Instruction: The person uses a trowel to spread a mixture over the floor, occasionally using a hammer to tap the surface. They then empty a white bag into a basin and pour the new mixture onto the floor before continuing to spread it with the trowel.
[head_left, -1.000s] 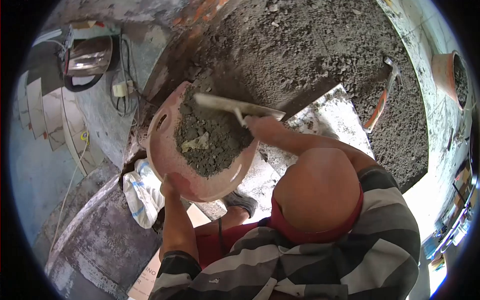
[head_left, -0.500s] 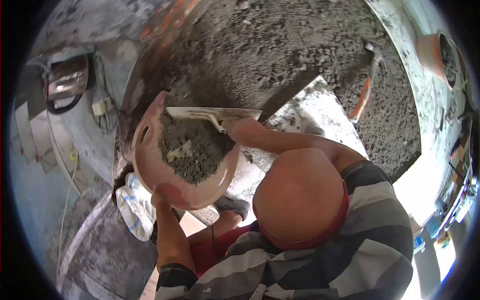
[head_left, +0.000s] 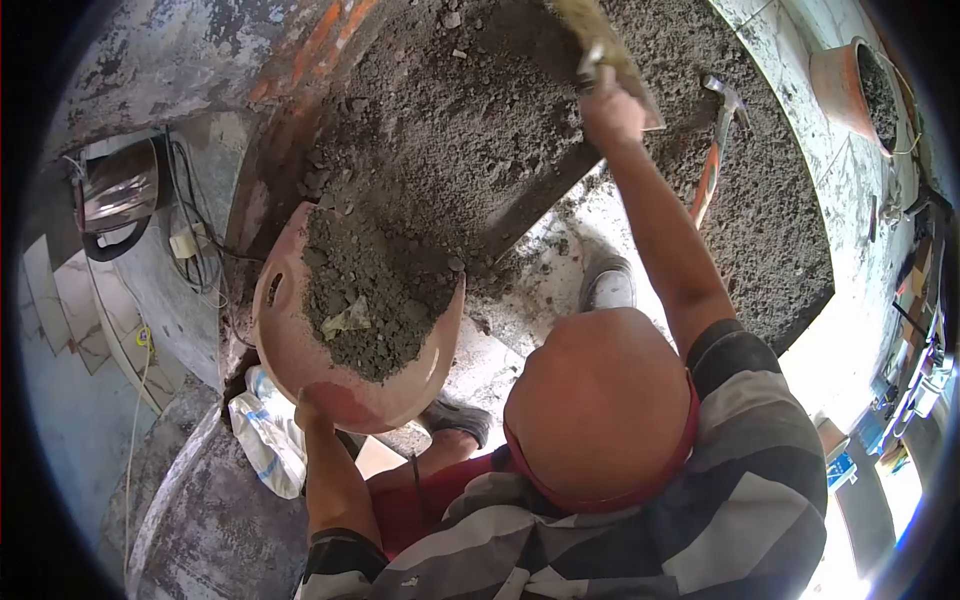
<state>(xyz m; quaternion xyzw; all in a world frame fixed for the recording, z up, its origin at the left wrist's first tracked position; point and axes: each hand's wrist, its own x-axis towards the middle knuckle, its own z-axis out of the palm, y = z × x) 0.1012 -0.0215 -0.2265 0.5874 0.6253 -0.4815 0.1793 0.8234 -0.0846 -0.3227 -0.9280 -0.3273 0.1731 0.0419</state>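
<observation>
My right hand is closed round the handle of a flat plastering trowel, held over the spread grey mortar at the top. The blade looks slightly smeared by motion. At the near rim of a shallow pink plastic basin, my left hand grips the edge; its fingers are partly hidden under the rim. Crumbly grey mortar fills the basin's far part, with a pale scrap lying on it. The basin's far side meets the edge of the mortar layer.
A claw hammer with an orange handle lies on the mortar at right. Beyond it stands a bucket. At left are a metal kettle and cables. A white plastic sack lies beside the basin. A shod foot stands on the splattered floor.
My right hand has swung the trowel from over the basin up and right, above the mortar layer. My left hand stays on the basin's rim. The view has shifted slightly.
</observation>
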